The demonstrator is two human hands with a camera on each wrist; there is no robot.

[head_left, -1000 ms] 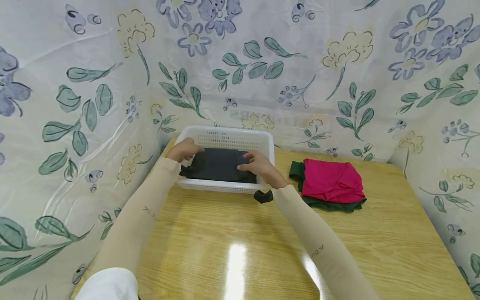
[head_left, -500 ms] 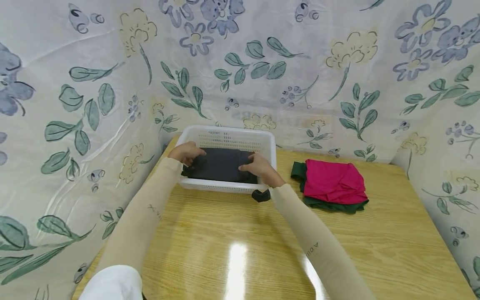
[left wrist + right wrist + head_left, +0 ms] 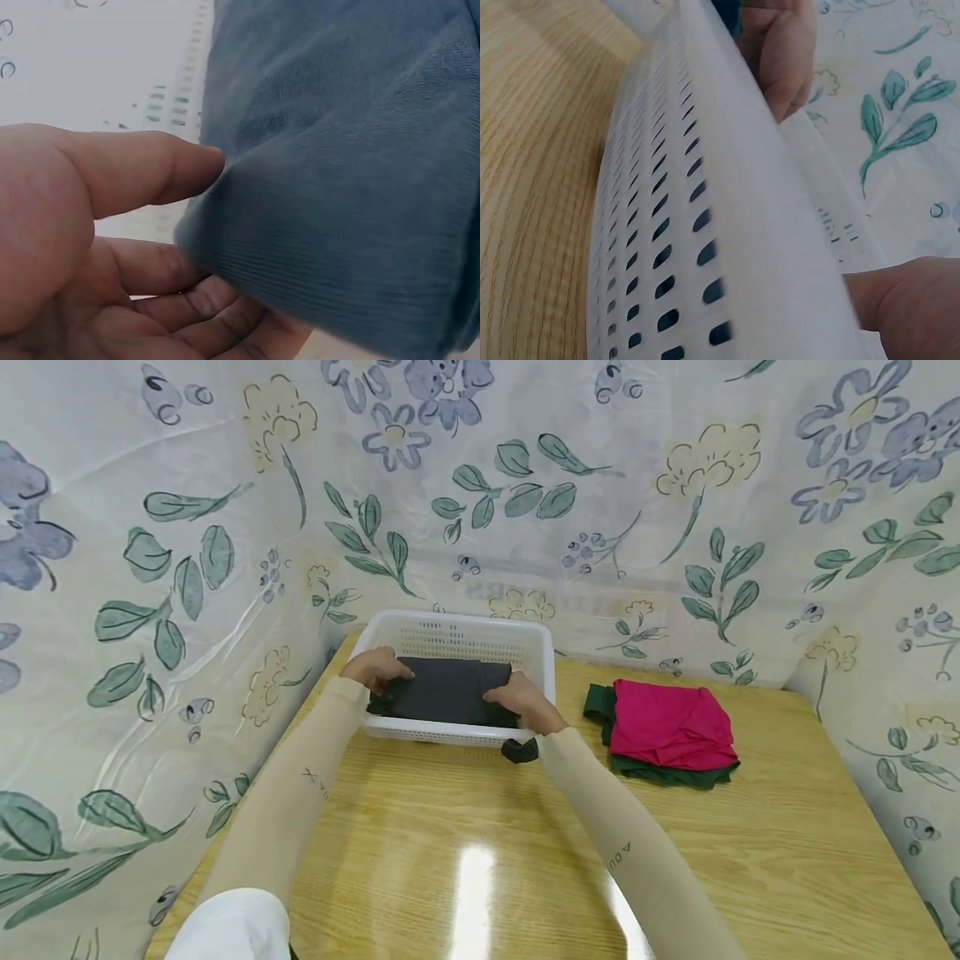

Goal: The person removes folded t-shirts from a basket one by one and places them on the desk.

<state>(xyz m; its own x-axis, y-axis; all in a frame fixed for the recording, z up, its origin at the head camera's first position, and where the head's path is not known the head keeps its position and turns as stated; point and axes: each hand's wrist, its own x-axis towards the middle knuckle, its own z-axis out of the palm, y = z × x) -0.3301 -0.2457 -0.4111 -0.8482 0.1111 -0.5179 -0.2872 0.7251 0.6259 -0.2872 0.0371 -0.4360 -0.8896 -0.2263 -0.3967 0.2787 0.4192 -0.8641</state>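
A folded dark cloth (image 3: pixel 450 692) lies in a white plastic basket (image 3: pixel 480 620) at the back left of the table. Its left edge is pinched by my left hand (image 3: pixel 377 668). The left wrist view gives this closely: the thumb lies on top of the cloth (image 3: pixel 345 172) and the curled fingers of the left hand (image 3: pixel 150 270) are underneath. At the cloth's right end, my right hand (image 3: pixel 521 697) grips with its thumb on top, the fingers mostly hidden. In the right wrist view, the basket's wall (image 3: pixel 727 187) covers most of the cloth; only the thumb of the right hand (image 3: pixel 922 307) shows.
To the right of the basket, a folded magenta cloth (image 3: pixel 671 727) lies on a dark green cloth (image 3: pixel 600 703). The wooden table (image 3: pixel 420 827) reaches to a floral curtain (image 3: pixel 480 552) at the back and sides. A black wrist camera (image 3: pixel 519 750) hangs by the basket's front rim.
The left hand has moved slightly down onto the cloth's left edge. The right hand has closed on the right end, and that end now looks a little raised.
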